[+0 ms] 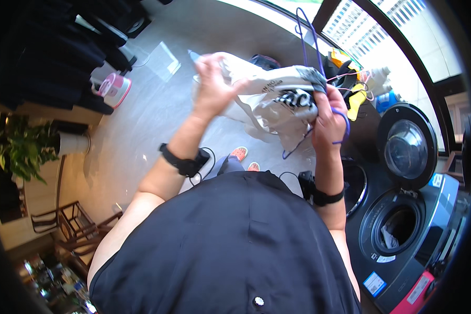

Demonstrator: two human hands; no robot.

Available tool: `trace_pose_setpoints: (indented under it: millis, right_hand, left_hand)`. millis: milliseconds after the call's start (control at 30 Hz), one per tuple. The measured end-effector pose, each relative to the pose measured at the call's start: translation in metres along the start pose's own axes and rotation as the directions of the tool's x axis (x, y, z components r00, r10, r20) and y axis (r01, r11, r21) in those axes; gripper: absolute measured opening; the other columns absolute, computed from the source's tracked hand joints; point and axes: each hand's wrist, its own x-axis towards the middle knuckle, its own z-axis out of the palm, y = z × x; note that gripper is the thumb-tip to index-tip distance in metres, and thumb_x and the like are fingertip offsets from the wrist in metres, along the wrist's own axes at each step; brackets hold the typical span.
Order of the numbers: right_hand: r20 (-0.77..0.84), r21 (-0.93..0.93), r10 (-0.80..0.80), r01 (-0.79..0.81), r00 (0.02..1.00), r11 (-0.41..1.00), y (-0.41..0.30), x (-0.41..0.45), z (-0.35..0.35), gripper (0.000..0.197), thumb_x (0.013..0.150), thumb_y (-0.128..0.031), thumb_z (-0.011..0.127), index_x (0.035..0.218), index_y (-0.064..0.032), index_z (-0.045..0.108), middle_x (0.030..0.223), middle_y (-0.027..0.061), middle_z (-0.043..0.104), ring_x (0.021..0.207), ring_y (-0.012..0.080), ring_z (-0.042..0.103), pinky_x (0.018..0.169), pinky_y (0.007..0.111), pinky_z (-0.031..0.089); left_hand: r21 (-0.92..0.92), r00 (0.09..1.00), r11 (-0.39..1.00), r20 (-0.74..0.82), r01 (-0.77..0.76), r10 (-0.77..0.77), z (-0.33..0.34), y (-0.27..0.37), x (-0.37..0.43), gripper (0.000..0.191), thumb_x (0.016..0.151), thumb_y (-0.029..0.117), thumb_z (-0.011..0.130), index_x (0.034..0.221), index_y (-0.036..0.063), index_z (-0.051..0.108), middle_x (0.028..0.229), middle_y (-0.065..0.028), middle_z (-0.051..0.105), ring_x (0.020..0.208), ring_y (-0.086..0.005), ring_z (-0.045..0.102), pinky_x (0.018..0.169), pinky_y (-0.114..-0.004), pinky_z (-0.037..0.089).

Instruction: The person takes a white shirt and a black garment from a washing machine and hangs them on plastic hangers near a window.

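A white garment (255,102) with black printed lettering hangs bunched between my hands, above the floor. My right hand (329,114) grips its gathered right end, where a grey patch shows. Purple hanger wire (316,39) rises behind that end, and a curved purple piece (346,123) passes beside my right wrist. More purple wire shows below the cloth; whether it is all one hanger, I cannot tell. At the garment's left end is my left hand (214,88), blurred, thumb spread from the fingers. Cloth lies against those fingers, but a firm hold is not clear.
Dark front-loading washer (396,251) at right, its round door (407,143) raised, with light cloth inside. Bottles (384,96) and a yellow cloth (357,102) lie by the window. A pink-and-white appliance (114,88), potted plant (23,145) and wooden chair (74,219) stand left.
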Motion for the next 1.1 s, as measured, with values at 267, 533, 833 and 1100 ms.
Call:
trace_pose_setpoints:
  millis: [267,533,833,1100]
  right_hand:
    - [0.328,0.061,0.138,-0.167,0.934,0.984,0.024,-0.016,0.041,0.013,0.087,-0.01,0.057,0.091,0.0012,0.06,0.079,0.0008,0.06,0.069,0.0054,0.052,0.064,0.018,0.041]
    - [-0.023,-0.099,-0.067,0.065,0.997,0.993,0.031,-0.016,0.019,0.016,0.09,-0.014,0.054,0.094,0.0016,0.055,0.074,0.0023,0.058,0.064,0.0059,0.051,0.057,0.018,0.041]
    - [0.377,0.086,-0.121,0.095,0.918,0.992,0.086,-0.139,0.164,0.026,0.09,-0.006,0.05,0.114,-0.0028,0.041,0.091,0.0074,0.056,0.071,0.0119,0.057,0.06,0.024,0.046]
    - [0.22,-0.553,-0.282,0.358,0.934,0.752,0.136,-0.16,0.207,0.056,0.064,-0.013,0.073,0.11,-0.0061,0.042,0.101,0.0171,0.05,0.089,0.0364,0.053,0.074,0.043,0.044]
  left_hand:
    - [-0.192,0.486,0.516,0.697,0.835,-0.527,0.045,-0.044,-0.109,0.056,0.068,0.031,0.074,0.114,0.0032,0.056,0.098,-0.0107,0.062,0.093,-0.0203,0.056,0.082,-0.035,0.044]
    - [-0.605,0.659,0.27,0.639,0.749,-0.396,-0.124,-0.002,-0.068,0.033,0.079,0.007,0.065,0.108,-0.0009,0.053,0.098,-0.0071,0.061,0.087,-0.0126,0.06,0.077,-0.025,0.049]
    - [-0.842,0.933,0.414,0.26,0.345,-0.249,-0.174,0.057,-0.062,0.016,0.089,0.015,0.057,0.101,0.0049,0.054,0.09,-0.0004,0.06,0.082,-0.006,0.053,0.073,-0.02,0.043]
    - [-0.925,0.929,0.281,0.154,0.256,-0.338,-0.254,0.013,-0.092,0.021,0.087,0.019,0.06,0.104,0.0069,0.055,0.091,-0.0019,0.062,0.082,-0.0078,0.058,0.071,-0.022,0.048]
